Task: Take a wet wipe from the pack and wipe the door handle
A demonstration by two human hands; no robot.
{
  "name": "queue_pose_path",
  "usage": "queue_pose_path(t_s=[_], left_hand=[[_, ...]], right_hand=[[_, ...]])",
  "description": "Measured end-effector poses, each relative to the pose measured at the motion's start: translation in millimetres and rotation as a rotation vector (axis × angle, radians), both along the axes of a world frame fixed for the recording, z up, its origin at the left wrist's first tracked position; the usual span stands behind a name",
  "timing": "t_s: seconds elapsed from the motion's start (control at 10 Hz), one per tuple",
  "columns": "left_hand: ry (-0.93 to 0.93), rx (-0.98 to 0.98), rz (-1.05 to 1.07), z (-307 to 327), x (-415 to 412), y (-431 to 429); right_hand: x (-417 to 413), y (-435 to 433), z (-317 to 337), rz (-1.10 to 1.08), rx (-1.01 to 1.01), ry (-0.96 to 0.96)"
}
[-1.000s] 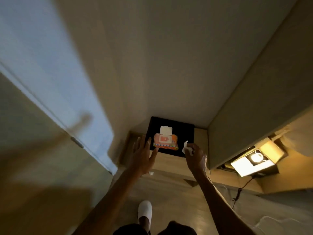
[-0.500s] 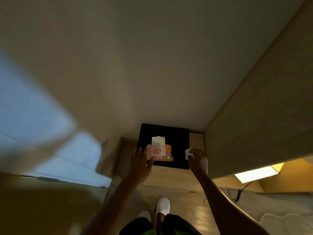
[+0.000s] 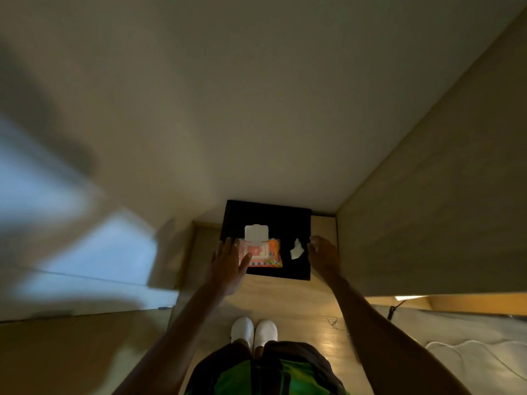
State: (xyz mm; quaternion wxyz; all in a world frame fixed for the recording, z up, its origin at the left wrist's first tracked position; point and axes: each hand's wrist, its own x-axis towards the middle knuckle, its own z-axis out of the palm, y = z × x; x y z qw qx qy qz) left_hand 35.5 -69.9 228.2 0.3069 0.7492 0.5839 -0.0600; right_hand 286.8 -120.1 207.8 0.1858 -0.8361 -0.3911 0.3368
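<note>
An orange wet-wipe pack with its white lid flipped up lies on a black square surface below me. My left hand reaches down with straight fingers, its thumb over the pack's left end. A crumpled white wipe lies on the black surface to the right of the pack. My right hand hovers just right of the wipe, fingers loosely bent, holding nothing. The door handle is not in view.
A pale wall rises behind the black surface, and a wooden panel stands close on the right. A blurred pale door is at the left. My white slippers stand on the wooden floor.
My right hand has let go of the crumpled wipe, which now lies on the black surface. The view swung away from the door, and my left hand moved onto the pack.
</note>
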Motion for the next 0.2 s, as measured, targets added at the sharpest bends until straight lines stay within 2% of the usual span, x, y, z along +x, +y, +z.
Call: queue_pose_path(t_s=[0.2], left_hand=[[-0.014,0.047,-0.058,-13.9,3.1,17.1]], right_hand=[[-1.5,-6.9,-2.1,-0.013,0.045,0.009]])
